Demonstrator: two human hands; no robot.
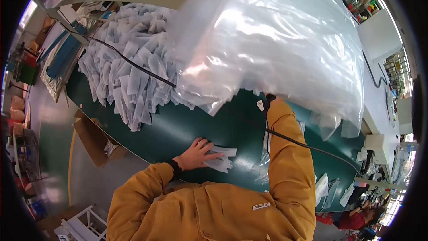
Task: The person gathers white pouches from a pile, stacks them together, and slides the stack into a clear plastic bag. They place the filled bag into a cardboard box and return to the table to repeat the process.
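Observation:
My left hand [195, 154] lies on the green table top, fingers apart, on a small fanned stack of white translucent bags [219, 164]. Its fingertips touch the stack's left side and nothing is gripped. My right arm [287, 143] reaches forward across the table. The right hand itself is hidden behind a large hanging bundle of clear plastic sheeting [276, 49], so its fingers do not show. Beyond my left hand rises a big heap of similar white translucent bags [138, 58].
A black cable [138, 67] runs across the heap, and another [312, 146] passes over my right sleeve. Clear packets [263, 169] and white bags [322, 187] lie to the right. An open cardboard box [93, 140] stands on the floor at left. Another person in red [354, 218] is at far right.

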